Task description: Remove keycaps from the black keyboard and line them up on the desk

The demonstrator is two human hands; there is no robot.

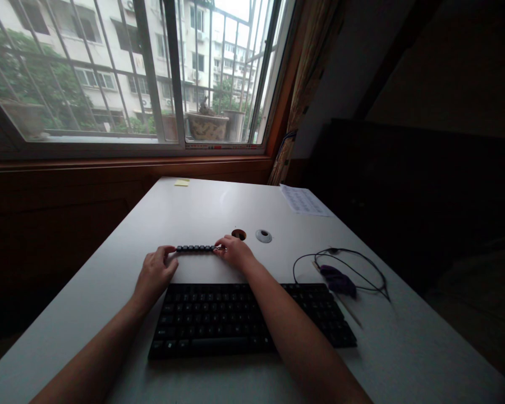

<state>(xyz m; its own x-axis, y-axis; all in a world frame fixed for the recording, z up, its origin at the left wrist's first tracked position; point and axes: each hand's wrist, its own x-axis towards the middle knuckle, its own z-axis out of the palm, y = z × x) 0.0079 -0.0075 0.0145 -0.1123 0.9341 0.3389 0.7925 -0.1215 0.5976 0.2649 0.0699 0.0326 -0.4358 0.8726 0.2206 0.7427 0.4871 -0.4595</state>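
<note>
A straight row of small black keycaps (196, 248) lies on the white table behind a black keyboard (210, 320). My left hand (154, 272) is at the row's left end, its index fingertip touching the last cap and the thumb held apart. At the right end, the fingers of my right hand (233, 251) are pinched around a dark keycap, partly hidden by the fingertips. My right forearm crosses over the keyboard and covers part of its keys.
Right of the keyboard lie a coiled black cable (349, 252), a dark purple cloth (339, 280) and a thin stick (351, 312). Beyond my right hand are a round table hole (239, 234) and its grey cover (264, 235). A printed sheet (305, 200) and yellow sticky notes (182, 182) lie at the far edge.
</note>
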